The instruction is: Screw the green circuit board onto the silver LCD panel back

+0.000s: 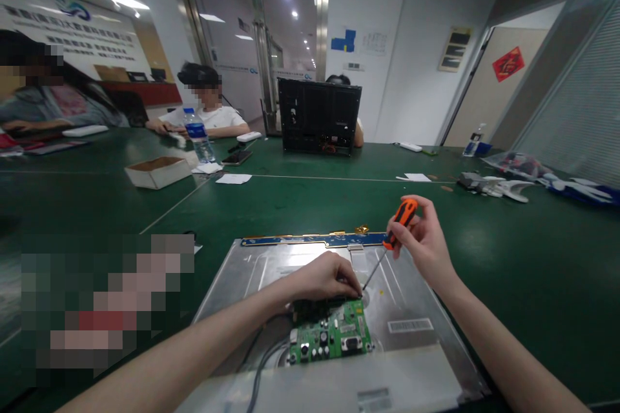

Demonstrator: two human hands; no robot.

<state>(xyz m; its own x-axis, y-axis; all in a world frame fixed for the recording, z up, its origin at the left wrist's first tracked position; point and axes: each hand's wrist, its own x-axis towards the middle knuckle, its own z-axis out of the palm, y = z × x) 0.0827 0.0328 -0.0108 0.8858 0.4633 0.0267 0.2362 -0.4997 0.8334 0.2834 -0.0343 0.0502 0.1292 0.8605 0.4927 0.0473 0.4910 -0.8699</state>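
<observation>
An orange-and-black screwdriver [402,221] is gripped by its handle in my right hand [425,242]. Its shaft slants down and to the left, with the tip at the upper right corner of a green circuit board [334,332]. Beside that tip, the fingers of my left hand [334,276] are pinched together over the board's upper edge; whatever they hold is hidden. The board lies on a silver metal panel [411,303]. Along the panel's far edge runs a narrow blue circuit strip [295,241]. Grey cables [264,368] lead from the board's left side toward me.
On the green table [310,200] stand a cardboard box [159,171], a water bottle [196,135] and a black monitor casing [320,116]. A phone [237,157] lies near the bottle. Gloves [494,186] lie at the right. Several people sit around the table.
</observation>
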